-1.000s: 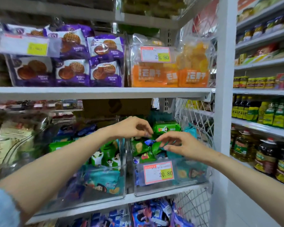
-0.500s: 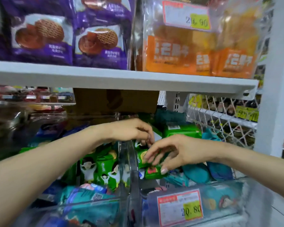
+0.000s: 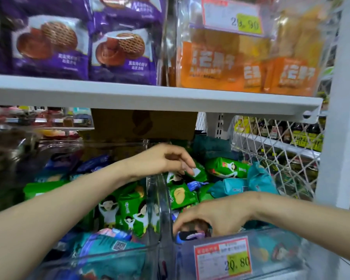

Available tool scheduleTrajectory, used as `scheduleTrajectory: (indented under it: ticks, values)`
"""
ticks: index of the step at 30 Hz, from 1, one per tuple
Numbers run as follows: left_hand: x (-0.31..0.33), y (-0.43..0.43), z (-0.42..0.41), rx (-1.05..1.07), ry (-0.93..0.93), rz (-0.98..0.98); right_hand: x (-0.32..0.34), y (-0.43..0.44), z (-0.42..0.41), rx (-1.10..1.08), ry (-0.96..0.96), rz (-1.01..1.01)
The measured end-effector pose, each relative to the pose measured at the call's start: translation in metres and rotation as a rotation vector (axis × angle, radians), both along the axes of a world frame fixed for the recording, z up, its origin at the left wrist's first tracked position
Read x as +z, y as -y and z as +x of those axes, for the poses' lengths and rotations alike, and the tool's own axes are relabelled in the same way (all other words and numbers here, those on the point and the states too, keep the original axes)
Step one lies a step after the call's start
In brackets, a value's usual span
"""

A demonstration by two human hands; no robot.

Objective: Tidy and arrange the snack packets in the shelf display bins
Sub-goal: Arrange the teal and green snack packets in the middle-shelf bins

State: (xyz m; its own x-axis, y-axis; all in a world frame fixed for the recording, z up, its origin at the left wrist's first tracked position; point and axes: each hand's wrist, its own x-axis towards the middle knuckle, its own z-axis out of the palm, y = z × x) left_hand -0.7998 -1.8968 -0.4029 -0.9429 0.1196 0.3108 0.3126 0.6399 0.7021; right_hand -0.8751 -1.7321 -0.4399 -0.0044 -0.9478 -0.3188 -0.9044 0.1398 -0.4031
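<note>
Two clear display bins stand side by side on the middle shelf. The left bin [image 3: 109, 257] holds green packets [image 3: 129, 211] and teal ones. The right bin [image 3: 303, 237] holds green packets [image 3: 226, 168], teal packets [image 3: 259, 178] and small blue ones, all jumbled. My left hand [image 3: 166, 160] reaches over the bins' dividing walls, and its fingertips pinch a green packet [image 3: 198, 172] at the back of the right bin. My right hand [image 3: 220, 215] is down at the front of the right bin, fingers curled round a dark blue packet [image 3: 190, 235].
A price tag [image 3: 223, 259] reading 20.80 hangs on the right bin's front. The white shelf board [image 3: 150, 96] just above carries purple biscuit bags [image 3: 121, 47] and orange bags [image 3: 210, 65]. A cardboard box [image 3: 143, 124] sits behind the bins. White wire mesh [image 3: 271, 150] and a post [image 3: 335, 118] close the right side.
The view has moved closer to the bins. My right hand has dropped from the middle of the right bin to its front and closed on a dark packet. My left hand stays over the green packets.
</note>
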Motion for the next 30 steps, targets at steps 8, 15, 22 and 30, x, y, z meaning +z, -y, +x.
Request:
scheduleTrajectory:
  ticks: [8, 15, 22, 30]
  values:
    - [-0.001, -0.004, 0.0, 0.058, -0.061, 0.076, 0.015, -0.019, -0.007, -0.265, 0.122, -0.428]
    - [0.005, -0.01, 0.007, 0.069, -0.037, 0.064, 0.038, -0.027, -0.015, -0.393, 0.123, -0.833]
    - [0.014, -0.026, 0.007, 0.102, -0.145, 0.153, 0.049, -0.033, -0.006, -0.346, -0.051, -0.917]
    - [0.016, -0.025, 0.002, 0.137, -0.066, 0.001, 0.052, -0.053, -0.01, -0.361, -0.37, -0.849]
